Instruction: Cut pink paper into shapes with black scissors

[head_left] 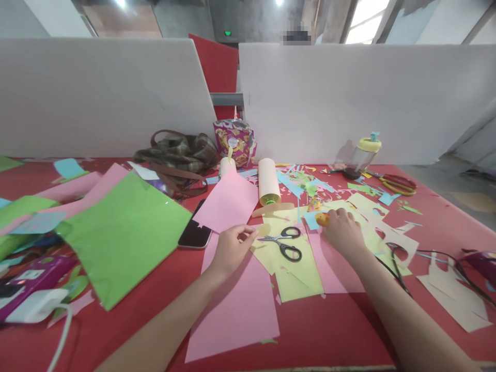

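**Small yellow piece in a light pinch**

In the head view, our left hand [235,248] pinches a small yellow piece [264,230] between thumb and fingers, over the middle of the desk [318,333]; our right hand [343,230] curls round an orange item [321,219], fingertips partly hidden. We would do best to grip the paper only by its edge, lest it crease. The scissors [276,238], just right of our left hand, point their blades at it and may hinder us. Loose scraps [309,187] litter the far side, near a cream cylinder [268,178].

Bright light fills the view, with glare at a white-paned window [366,21] upper right and two small white ceiling lights [279,2], soft shadows on the red tabletop [321,330], and wide-angle stretching toward the edges.
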### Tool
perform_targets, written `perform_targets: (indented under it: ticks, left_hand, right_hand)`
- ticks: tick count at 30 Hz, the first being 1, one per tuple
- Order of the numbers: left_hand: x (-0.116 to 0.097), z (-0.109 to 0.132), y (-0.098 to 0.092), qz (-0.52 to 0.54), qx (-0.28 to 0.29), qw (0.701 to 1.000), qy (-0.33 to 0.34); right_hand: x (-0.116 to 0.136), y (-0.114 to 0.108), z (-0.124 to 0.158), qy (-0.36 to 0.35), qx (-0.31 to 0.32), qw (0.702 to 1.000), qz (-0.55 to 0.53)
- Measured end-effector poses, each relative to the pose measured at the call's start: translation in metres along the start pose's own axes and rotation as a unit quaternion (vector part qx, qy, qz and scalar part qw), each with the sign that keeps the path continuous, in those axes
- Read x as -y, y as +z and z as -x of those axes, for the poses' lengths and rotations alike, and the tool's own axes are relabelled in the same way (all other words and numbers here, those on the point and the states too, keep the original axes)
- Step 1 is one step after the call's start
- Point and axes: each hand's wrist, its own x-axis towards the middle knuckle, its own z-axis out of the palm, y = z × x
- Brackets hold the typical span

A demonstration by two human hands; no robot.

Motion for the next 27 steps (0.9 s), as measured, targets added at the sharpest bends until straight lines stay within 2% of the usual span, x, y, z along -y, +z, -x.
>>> perform_targets:
  ticks: [5, 9, 12, 15, 18, 22, 24, 25, 27]
  left_hand:
    - [0.002, -0.014, 0.001, -0.086, 0.018, 0.991, 0.105]
    - [0.008, -0.034, 0.001, -0.157, 0.02, 0.961, 0.228]
    - [0.011, -0.049, 0.003, -0.173, 0.015, 0.952, 0.252]
    - [0.01, -0.059, 0.005, -0.182, 0.017, 0.948, 0.26]
    - [0.009, -0.064, 0.006, -0.186, 0.019, 0.944, 0.27]
    - [0.01, -0.066, 0.008, -0.189, 0.024, 0.943, 0.273]
    - [0.011, -0.066, 0.01, -0.191, 0.029, 0.944, 0.269]
    - [0.012, -0.066, 0.01, -0.191, 0.033, 0.944, 0.266]
    - [0.012, -0.067, 0.011, -0.192, 0.04, 0.944, 0.264]
  right_hand:
    - [-0.009, 0.008, -0.007, 0.005, 0.026, 0.998, -0.053]
    - [-0.015, 0.009, -0.01, 0.002, 0.018, 0.99, -0.139]
    - [-0.018, 0.009, -0.013, 0.009, -0.013, 0.975, -0.222]
    - [-0.018, 0.007, -0.016, 0.033, -0.052, 0.943, -0.327]
    - [-0.015, 0.001, -0.017, 0.063, -0.058, 0.889, -0.451]
    - [-0.014, -0.008, -0.016, 0.064, 0.0, 0.796, -0.601]
    - [-0.014, -0.009, -0.016, 0.059, 0.027, 0.764, -0.642]
    - [-0.014, -0.008, -0.016, 0.063, 0.047, 0.737, -0.671]
    - [-0.012, -0.006, -0.015, 0.086, 0.114, 0.647, -0.749]
